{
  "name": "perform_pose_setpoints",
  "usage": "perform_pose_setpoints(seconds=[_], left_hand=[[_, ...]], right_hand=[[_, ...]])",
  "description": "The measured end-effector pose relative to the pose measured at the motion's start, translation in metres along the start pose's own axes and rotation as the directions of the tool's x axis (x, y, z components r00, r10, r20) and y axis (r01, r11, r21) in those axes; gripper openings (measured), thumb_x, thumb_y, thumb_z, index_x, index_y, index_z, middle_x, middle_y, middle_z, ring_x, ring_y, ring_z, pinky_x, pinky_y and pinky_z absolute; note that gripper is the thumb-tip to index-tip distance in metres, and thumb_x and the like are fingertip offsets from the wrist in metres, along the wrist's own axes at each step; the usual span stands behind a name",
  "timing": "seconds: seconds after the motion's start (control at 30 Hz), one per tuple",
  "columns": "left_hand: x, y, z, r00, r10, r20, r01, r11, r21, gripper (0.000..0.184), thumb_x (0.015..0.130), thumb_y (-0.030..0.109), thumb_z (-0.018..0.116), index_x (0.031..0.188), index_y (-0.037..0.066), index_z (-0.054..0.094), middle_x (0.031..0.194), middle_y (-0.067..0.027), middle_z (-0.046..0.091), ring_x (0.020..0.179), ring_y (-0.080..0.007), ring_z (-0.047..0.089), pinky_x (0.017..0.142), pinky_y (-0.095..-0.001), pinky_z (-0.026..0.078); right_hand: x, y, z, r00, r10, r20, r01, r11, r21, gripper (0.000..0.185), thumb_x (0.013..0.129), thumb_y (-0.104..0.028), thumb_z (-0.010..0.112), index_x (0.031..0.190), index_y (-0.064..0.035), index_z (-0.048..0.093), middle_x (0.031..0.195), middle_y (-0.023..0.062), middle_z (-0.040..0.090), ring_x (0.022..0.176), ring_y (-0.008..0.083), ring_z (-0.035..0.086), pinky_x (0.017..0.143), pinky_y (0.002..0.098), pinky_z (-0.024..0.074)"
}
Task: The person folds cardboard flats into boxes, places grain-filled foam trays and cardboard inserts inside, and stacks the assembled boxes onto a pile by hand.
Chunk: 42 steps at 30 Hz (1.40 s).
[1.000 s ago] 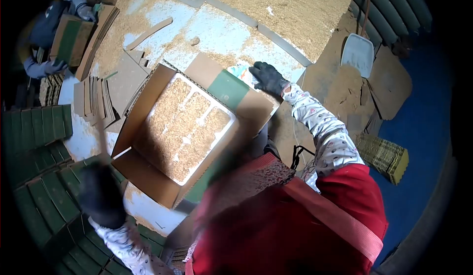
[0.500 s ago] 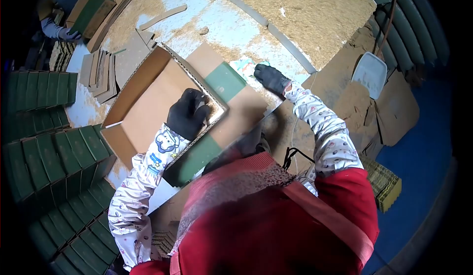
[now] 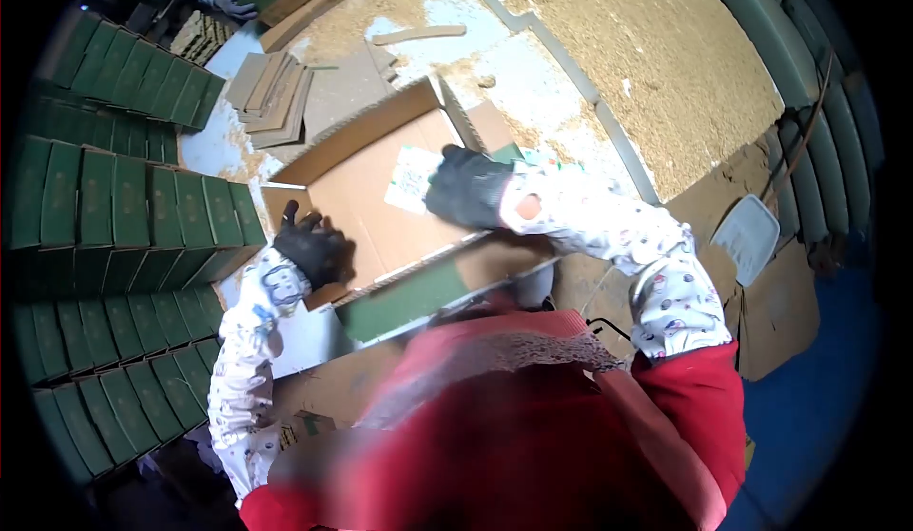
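Observation:
An open cardboard box with a brown inside and green on its near outer side lies tilted in front of me. My right hand, in a dark glove, is inside the box, its fingers closed at the edge of a white leaflet with green print. The leaflet is over the box floor. At the box's near left end, my gloved left hand rests over the wall with its fingers apart. Some of its fingertips point into the box.
Stacked green boxes fill the left side. Flat cardboard pieces lie beyond the box. Loose yellowish grains spread behind a grey divider. A white scoop is at right. A co-worker's gloved hand touches a box at upper left.
My right hand moved left into the box, bringing the leaflet from the table. My left hand shifted from the box's right end to its left end. The view swung, so the surroundings appear further right.

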<state>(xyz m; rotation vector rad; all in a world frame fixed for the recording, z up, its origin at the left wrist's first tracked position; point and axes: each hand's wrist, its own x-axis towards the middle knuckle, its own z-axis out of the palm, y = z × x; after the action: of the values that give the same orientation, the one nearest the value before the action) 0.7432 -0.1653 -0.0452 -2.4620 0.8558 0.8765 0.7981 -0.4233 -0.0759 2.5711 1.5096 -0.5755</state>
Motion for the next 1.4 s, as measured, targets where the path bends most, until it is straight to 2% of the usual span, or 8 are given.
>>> perform_pose_setpoints(seconds=[0.43, 0.63, 0.67, 0.77, 0.93, 1.1, 1.27, 1.4], left_hand=[[0.041, 0.035, 0.093, 0.587, -0.6, -0.543, 0.143, 0.738, -0.66, 0.12, 0.046, 0.044, 0.081, 0.14, 0.006, 0.017, 0.141, -0.0246, 0.02, 0.13, -0.0383, 0.022, 0.099, -0.0615, 0.018], [0.078, 0.068, 0.284, 0.774, -0.632, -0.045, -0.633, -0.772, -0.046, 0.069, 0.076, 0.004, 0.06, 0.137, 0.003, 0.027, 0.132, -0.0142, 0.04, 0.117, -0.0256, 0.043, 0.099, -0.0397, 0.037], [0.069, 0.048, 0.264, 0.616, -0.779, -0.116, -0.713, -0.488, -0.503, 0.063, 0.082, 0.01, 0.053, 0.137, 0.001, 0.024, 0.138, -0.0153, 0.033, 0.123, -0.0277, 0.037, 0.103, -0.0416, 0.033], [-0.022, -0.013, 0.188, 0.62, -0.698, -0.359, -0.328, -0.645, 0.69, 0.062, 0.086, 0.023, 0.05, 0.138, 0.002, 0.023, 0.141, -0.0153, 0.028, 0.127, -0.0288, 0.032, 0.106, -0.0415, 0.028], [-0.202, -0.191, 0.142, -0.122, -0.729, -0.673, -0.943, 0.296, -0.15, 0.048, 0.089, 0.032, 0.047, 0.124, -0.001, 0.042, 0.122, -0.0146, 0.047, 0.11, -0.0278, 0.047, 0.096, -0.0395, 0.037], [-0.448, -0.383, 0.063, -0.614, -0.751, -0.244, -0.696, 0.661, -0.281, 0.032, 0.083, 0.032, 0.057, 0.103, 0.007, 0.057, 0.096, -0.0048, 0.058, 0.084, -0.0134, 0.054, 0.07, -0.0297, 0.045], [-0.565, -0.503, 0.024, -0.696, -0.677, -0.24, -0.473, 0.684, -0.556, 0.058, 0.082, 0.05, 0.054, 0.111, 0.0, 0.054, 0.103, -0.014, 0.058, 0.087, -0.0258, 0.054, 0.078, -0.0393, 0.042], [-0.565, -0.531, 0.014, -0.645, -0.68, -0.349, -0.338, 0.664, -0.667, 0.059, 0.081, 0.051, 0.055, 0.108, -0.001, 0.055, 0.101, -0.015, 0.058, 0.086, -0.0272, 0.054, 0.078, -0.0393, 0.042]], right_hand=[[0.025, 0.021, 0.078, 0.72, 0.344, -0.603, -0.059, 0.896, 0.44, 0.085, 0.074, -0.041, 0.065, 0.138, -0.0042, 0.021, 0.136, 0.0179, 0.032, 0.129, 0.0284, 0.028, 0.107, 0.0463, 0.0171], [0.046, 0.006, 0.1, 0.862, 0.5, 0.078, 0.331, -0.673, 0.661, 0.084, 0.079, -0.007, 0.063, 0.141, -0.0093, 0.006, 0.129, 0.0144, 0.037, 0.114, 0.0237, 0.045, 0.095, 0.0336, 0.0401], [0.04, -0.006, 0.063, 0.91, 0.414, 0.032, 0.286, -0.681, 0.674, 0.079, 0.076, -0.007, 0.062, 0.138, -0.0147, 0.015, 0.127, 0.0157, 0.039, 0.113, 0.0257, 0.045, 0.094, 0.0368, 0.0403], [0.058, -0.018, -0.002, 0.96, 0.267, -0.084, 0.255, -0.713, 0.653, 0.069, 0.071, -0.01, 0.062, 0.132, -0.0122, 0.031, 0.124, 0.0166, 0.042, 0.114, 0.0316, 0.043, 0.093, 0.0432, 0.0412], [0.128, -0.005, -0.118, 0.754, 0.333, -0.566, 0.652, -0.481, 0.586, 0.063, 0.074, -0.016, 0.062, 0.129, -0.0031, 0.034, 0.124, 0.0163, 0.044, 0.114, 0.0312, 0.044, 0.095, 0.0408, 0.0393], [0.197, 0.016, -0.322, -0.129, -0.02, -0.991, 0.374, 0.925, -0.067, 0.062, 0.076, -0.019, 0.063, 0.128, 0.0005, 0.035, 0.122, 0.016, 0.047, 0.11, 0.0298, 0.048, 0.094, 0.0374, 0.0393], [0.276, 0.022, -0.568, -0.005, 0.029, -1.0, 0.97, 0.242, 0.002, 0.046, 0.076, -0.017, 0.061, 0.116, 0.0031, 0.049, 0.112, 0.0141, 0.056, 0.101, 0.022, 0.054, 0.09, 0.033, 0.0419], [0.3, -0.105, -0.668, -0.098, 0.033, -0.995, 0.759, 0.649, -0.053, 0.036, 0.08, -0.018, 0.054, 0.11, 0.0013, 0.05, 0.105, 0.0171, 0.057, 0.098, 0.0281, 0.055, 0.086, 0.0364, 0.0433]])
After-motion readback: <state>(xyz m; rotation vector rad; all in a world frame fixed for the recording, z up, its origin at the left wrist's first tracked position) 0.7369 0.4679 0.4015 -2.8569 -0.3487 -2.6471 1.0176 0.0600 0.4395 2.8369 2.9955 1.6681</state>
